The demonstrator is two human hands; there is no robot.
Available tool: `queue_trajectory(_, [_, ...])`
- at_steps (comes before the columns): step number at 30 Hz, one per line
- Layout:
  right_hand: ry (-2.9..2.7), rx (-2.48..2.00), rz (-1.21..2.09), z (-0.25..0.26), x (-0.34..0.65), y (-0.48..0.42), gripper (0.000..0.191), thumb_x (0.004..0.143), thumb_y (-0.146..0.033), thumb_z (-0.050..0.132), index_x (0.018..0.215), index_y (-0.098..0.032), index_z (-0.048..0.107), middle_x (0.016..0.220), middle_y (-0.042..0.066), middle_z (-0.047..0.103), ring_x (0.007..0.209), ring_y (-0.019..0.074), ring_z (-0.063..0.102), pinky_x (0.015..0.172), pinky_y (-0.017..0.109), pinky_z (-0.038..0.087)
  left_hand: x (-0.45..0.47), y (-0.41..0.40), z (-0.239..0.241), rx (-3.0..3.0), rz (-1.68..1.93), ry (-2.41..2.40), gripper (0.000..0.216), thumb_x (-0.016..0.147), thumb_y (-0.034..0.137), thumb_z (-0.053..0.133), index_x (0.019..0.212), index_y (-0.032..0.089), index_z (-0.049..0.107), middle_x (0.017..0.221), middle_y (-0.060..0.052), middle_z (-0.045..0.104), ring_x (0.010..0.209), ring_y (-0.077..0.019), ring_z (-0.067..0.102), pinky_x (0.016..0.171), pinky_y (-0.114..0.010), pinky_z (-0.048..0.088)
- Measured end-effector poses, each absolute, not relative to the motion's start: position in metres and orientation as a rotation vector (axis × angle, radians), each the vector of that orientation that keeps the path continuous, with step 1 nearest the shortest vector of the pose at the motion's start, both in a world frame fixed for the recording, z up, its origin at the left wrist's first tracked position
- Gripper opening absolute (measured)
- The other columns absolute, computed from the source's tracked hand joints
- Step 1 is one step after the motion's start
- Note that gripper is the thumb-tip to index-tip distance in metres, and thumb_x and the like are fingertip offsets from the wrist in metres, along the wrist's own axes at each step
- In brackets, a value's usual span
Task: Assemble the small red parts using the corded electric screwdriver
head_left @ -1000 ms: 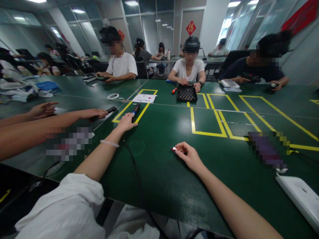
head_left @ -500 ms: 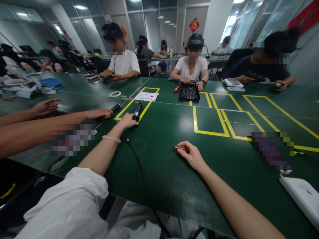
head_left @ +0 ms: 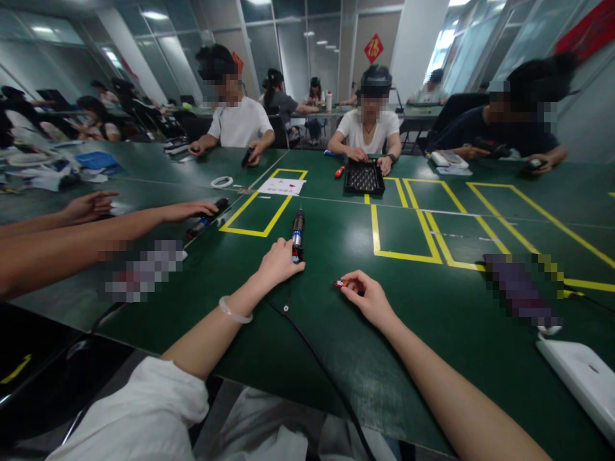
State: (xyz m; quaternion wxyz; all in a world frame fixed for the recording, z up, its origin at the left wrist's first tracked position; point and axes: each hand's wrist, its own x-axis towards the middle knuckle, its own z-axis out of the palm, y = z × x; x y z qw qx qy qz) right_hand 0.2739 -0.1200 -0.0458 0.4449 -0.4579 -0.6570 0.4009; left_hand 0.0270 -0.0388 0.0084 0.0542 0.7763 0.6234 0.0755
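My left hand [head_left: 278,264] is closed around the rear end of an electric screwdriver [head_left: 298,229], a dark barrel with a blue and silver band. Its thin bit points away from me, toward the far side of the table. A black cable [head_left: 314,349] runs from near that hand to the front edge. Resting at the table's middle, my right hand [head_left: 366,296] pinches a small red piece with dark and silver parts [head_left: 339,283] between thumb and fingers. What kind of piece it is cannot be made out.
Yellow tape [head_left: 408,258] marks rectangles on the green table. A paper sheet [head_left: 282,186] lies ahead. Another person's hand [head_left: 198,209] is beside a second screwdriver [head_left: 204,224] at left. Opposite, a person handles a black tray [head_left: 365,177]. A white box [head_left: 576,371] sits right.
My left hand has brought the screwdriver from the taped rectangle toward me and to the right. My right hand stays in place. Across the table, a person's hands have moved apart.
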Motion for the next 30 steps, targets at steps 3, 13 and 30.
queue_trajectory(3, [-1.636,-1.153,0.945,-0.043,0.273,-0.121,0.017,0.083,-0.031,0.063,0.096,-0.019,0.063,0.076,0.001,0.061,0.066,0.015,0.055,0.062,0.028,0.044,0.045,-0.062,0.011,2.418,0.239,1.801,0.056,0.075,0.05,0.061,0.119,0.017,0.053,0.11,-0.014,0.051,0.1,-0.0318,0.054,0.077,-0.039,0.047])
queue_trajectory(13, [-1.677,-1.201,0.835,-0.042,0.272,-0.122,0.012,0.083,-0.026,0.063,0.093,-0.019,0.063,0.079,0.002,0.063,0.068,0.0161,0.057,0.065,0.029,0.045,0.078,-0.102,0.011,2.486,0.263,1.547,0.061,0.075,0.043,0.063,0.128,0.018,0.047,0.111,-0.014,0.051,0.101,-0.0319,0.053,0.082,-0.041,0.046])
queue_trajectory(30, [-1.869,-1.248,0.721,-0.043,0.271,-0.124,0.014,0.082,-0.016,0.062,0.095,-0.019,0.058,0.085,0.002,0.062,0.074,0.016,0.057,0.069,0.028,0.045,0.088,-0.117,0.015,2.573,0.161,1.561,0.062,0.079,0.043,0.057,0.134,0.019,0.042,0.112,-0.011,0.051,0.101,-0.0265,0.053,0.085,-0.037,0.048])
